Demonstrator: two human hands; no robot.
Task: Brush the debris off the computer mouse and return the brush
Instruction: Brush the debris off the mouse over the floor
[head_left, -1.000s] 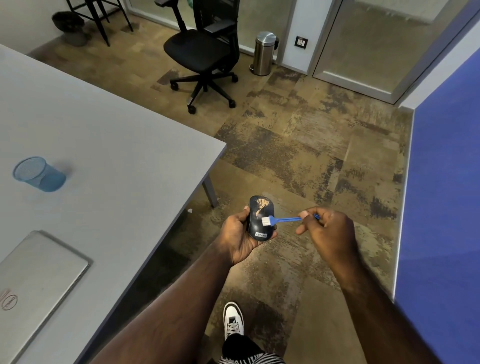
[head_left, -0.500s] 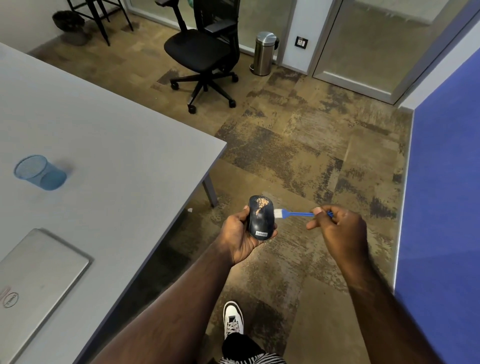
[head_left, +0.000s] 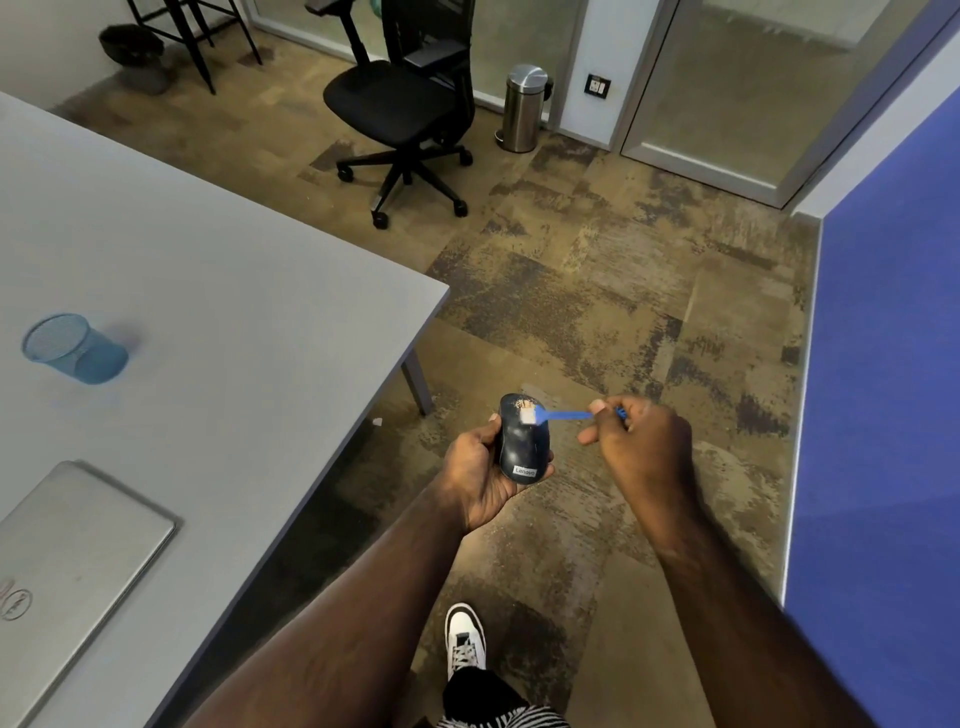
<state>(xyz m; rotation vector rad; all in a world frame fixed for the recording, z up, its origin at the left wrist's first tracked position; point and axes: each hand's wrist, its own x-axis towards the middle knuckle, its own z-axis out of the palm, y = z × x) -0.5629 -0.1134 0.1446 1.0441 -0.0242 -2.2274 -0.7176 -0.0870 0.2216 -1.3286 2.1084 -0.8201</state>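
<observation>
My left hand holds a dark blue computer mouse out over the carpet, just off the table's corner. Tan debris sits on the mouse's far end. My right hand pinches the handle of a small blue brush that lies level, pointing left. Its white bristles rest on the mouse's far end, right at the debris.
A grey table fills the left, bearing a blue mesh cup and a closed silver laptop. A black office chair and a steel bin stand farther off. A blue wall runs along the right.
The brush was on the mouse's middle, swung off to its right side, and now its bristles sit on the far end at the debris. The debris patch looks smaller.
</observation>
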